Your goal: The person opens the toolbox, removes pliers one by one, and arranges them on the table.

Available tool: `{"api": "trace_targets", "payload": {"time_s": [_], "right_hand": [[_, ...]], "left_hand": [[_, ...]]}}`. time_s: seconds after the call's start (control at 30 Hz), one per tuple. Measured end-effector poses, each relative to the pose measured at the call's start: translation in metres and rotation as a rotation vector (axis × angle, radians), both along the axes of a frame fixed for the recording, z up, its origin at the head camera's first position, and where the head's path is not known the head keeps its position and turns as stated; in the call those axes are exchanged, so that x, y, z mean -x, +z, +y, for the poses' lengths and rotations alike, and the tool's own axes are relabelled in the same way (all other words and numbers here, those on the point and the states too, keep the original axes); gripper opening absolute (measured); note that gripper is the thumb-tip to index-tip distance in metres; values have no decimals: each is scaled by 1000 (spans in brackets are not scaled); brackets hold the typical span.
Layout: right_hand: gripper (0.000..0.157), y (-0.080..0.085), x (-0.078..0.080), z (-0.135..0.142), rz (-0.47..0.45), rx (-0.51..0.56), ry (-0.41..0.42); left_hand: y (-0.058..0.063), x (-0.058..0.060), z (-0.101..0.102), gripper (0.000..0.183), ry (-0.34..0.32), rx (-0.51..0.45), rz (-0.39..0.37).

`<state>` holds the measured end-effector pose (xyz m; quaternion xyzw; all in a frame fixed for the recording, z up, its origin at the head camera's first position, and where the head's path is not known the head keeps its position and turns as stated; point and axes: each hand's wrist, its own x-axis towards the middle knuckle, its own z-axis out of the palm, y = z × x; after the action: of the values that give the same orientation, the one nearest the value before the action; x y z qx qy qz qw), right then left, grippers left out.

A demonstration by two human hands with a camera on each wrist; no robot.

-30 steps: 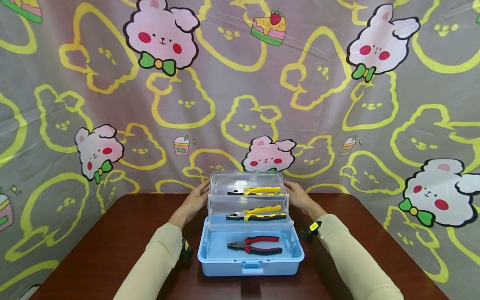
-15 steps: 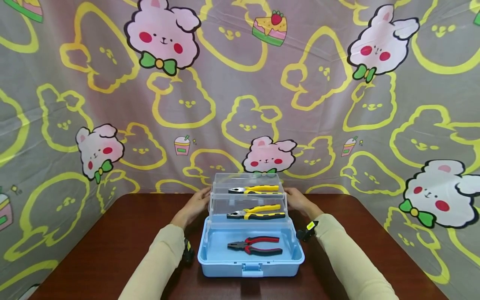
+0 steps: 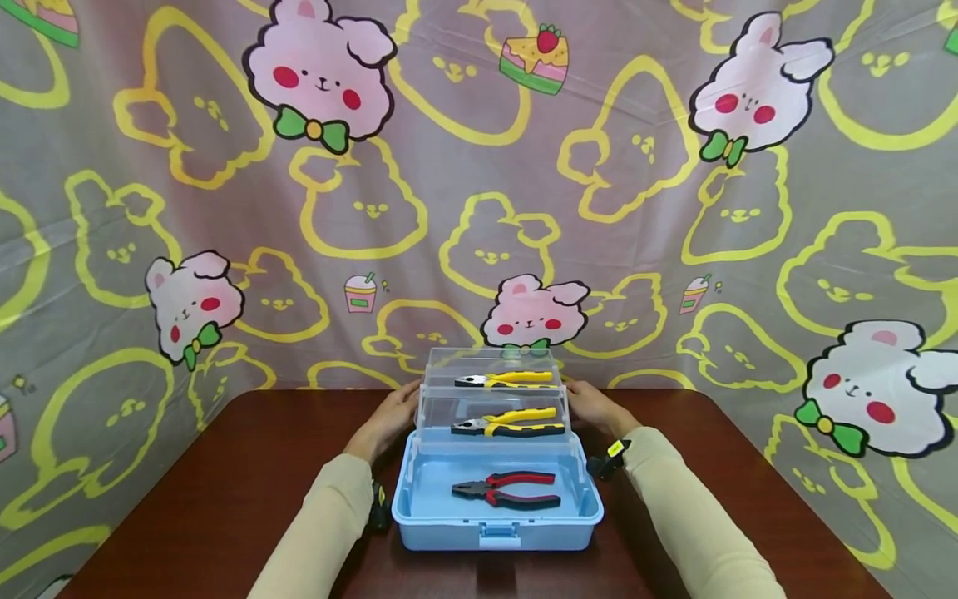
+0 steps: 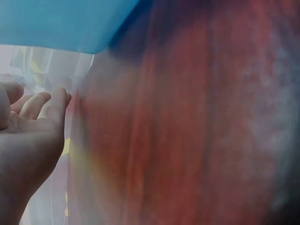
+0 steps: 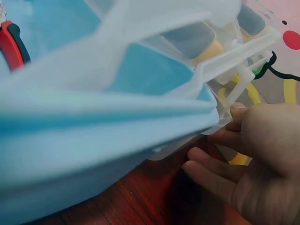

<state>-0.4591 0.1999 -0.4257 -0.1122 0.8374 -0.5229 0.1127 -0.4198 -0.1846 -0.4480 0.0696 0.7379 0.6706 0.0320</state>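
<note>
A light-blue toolbox [image 3: 497,532] stands open, its tiered clear trays [image 3: 434,424] raised and its clear lid [image 5: 180,147] tipped behind. Red-and-black pliers [image 3: 509,491] lie in the base. Yellow-and-black pliers [image 3: 509,422] lie in the lower tray, and another yellow-and-black pair [image 3: 509,379] in the upper one. My left hand [image 3: 387,420] is at the box's rear left; its extended fingers reach the clear plastic in the left wrist view. At the rear right my right hand [image 3: 599,409] pinches the lid's edge with thumb and forefinger; its other fingers lie below.
The box sits on a dark red-brown table [image 3: 224,491]. Right behind the table hangs a grey curtain [image 3: 629,249] printed with cartoon rabbits. Its folds come close to the raised trays and both hands.
The clear lid has tipped back and down behind the trays. Both hands have followed it slightly lower. The pliers have kept their places.
</note>
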Motion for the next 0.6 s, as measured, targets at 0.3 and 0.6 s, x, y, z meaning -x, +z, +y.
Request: {"api": "trace_targets", "payload": {"time_s": [0.3,0.6], "right_hand": [[44,11,-1,-8,-13,-164,11],[44,25,-3,7,101,-276,15]], "left_hand": [[4,-3,-7,53,6,-3,-14],[7,-9,-7,45,65,98,30]]}}
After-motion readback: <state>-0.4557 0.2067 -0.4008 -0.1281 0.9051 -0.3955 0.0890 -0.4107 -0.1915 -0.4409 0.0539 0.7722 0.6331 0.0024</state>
